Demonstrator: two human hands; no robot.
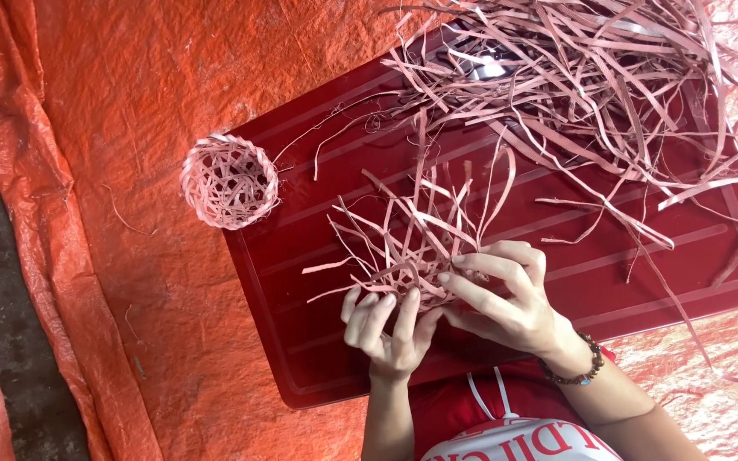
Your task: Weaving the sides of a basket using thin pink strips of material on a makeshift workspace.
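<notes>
Pink strips, flat and thin like cut cane, are being woven into a loose, half-made weave (407,248) that sits over the middle of a dark red tray (318,341), with its free ends sticking up and out in all directions. The woven part lies right at the fingertips of both hands, just above them in the picture. The left hand (386,329) is under the lower edge of the weave, fingers curled up and closed on the strips from below. The right hand (506,299) comes in from the right side, its fingers bent and pinched together on strips at the weave's near edge, so that both hands are clamped on the same piece and nearly touch each other. A beaded bracelet (578,367) circles the right wrist. To the left of the weave, well apart from the hands, a small finished ball (230,181) of the same pink strips rests on the tray's left edge, partly over the sheet beneath. A large tangled heap of loose strips (591,77) covers the far right part of the tray and spills past its edge. Under everything lies a crinkled orange plastic sheet (130,128), and a strip of bare grey ground (2,341) shows at the left side.
</notes>
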